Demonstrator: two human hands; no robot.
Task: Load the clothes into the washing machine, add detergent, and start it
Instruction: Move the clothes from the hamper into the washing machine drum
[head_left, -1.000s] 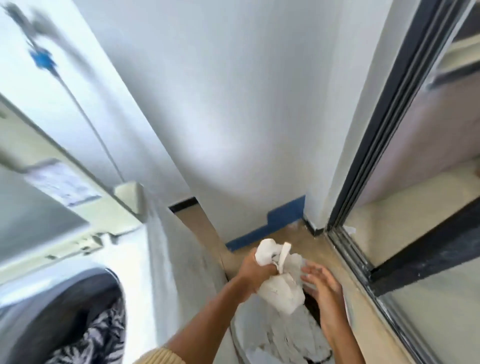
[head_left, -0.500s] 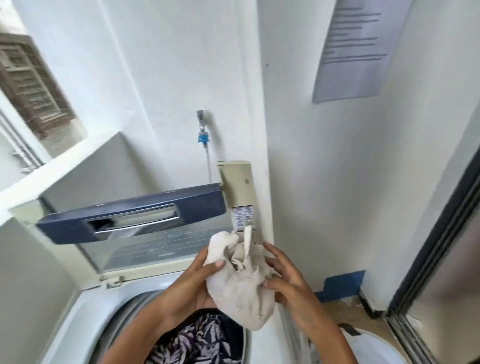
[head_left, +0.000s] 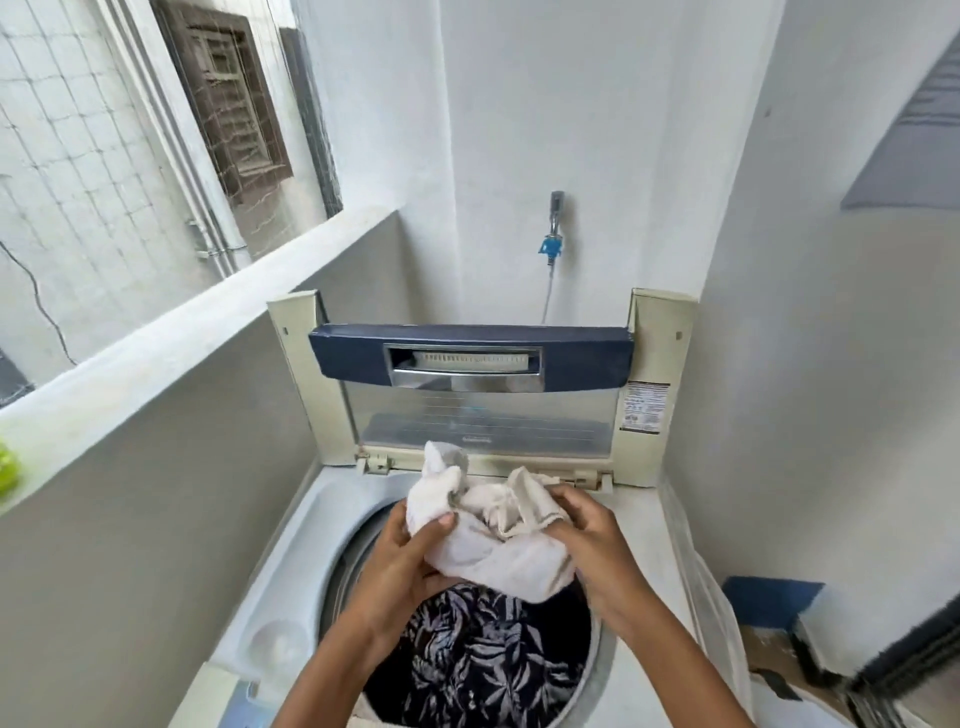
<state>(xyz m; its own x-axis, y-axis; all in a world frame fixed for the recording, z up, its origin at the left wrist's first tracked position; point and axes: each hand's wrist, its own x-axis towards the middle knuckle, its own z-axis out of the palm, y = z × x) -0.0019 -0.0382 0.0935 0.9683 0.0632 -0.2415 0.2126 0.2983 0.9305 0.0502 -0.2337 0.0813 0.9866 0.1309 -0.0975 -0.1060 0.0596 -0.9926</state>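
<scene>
Loading continues: our left hand (head_left: 400, 561) and right hand (head_left: 597, 540) grip a white cloth (head_left: 493, 535) above the washer (head_left: 291, 587) drum (patterned clothes (head_left: 483, 654) inside); next, seemingly, release it downward.

Open drum (head_left: 343, 571), patterned garment (head_left: 488, 660) inside

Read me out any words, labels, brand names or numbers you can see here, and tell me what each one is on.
Nothing here is clear enough to quote.
Sticker on the right post of the raised lid: printed lines, too small to read.
Small mark on the clear lid panel: probably a brand, blurred.
Paper sheet on the right wall: lines of text, too blurred to read.
</scene>
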